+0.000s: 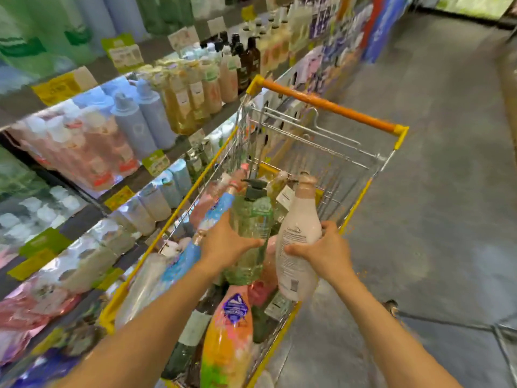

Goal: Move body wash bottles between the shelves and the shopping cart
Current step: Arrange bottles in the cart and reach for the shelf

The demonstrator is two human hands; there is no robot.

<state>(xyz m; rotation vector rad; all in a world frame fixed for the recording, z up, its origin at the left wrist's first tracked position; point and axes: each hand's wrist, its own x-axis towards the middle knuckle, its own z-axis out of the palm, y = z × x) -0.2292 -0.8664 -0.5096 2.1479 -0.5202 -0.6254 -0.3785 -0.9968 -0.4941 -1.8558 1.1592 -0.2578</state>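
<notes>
My left hand (225,243) grips a clear green pump bottle (250,222) with a dark pump head, held upright above the cart. My right hand (326,252) grips a pale pink-white bottle (299,242) by its lower half, its back label facing me. Both bottles hang side by side over the wire shopping cart (361,200), which has yellow trim and an orange handle (327,103). Several more bottles lie in the cart, among them an orange-pink one (228,340) with a blue label and a light blue one (183,261).
Shelves (173,152) packed with body wash and shampoo bottles and price tags run along the left, close beside the cart. Grey shop floor (433,191) stretches to the right. Part of another metal frame (503,334) shows at the lower right.
</notes>
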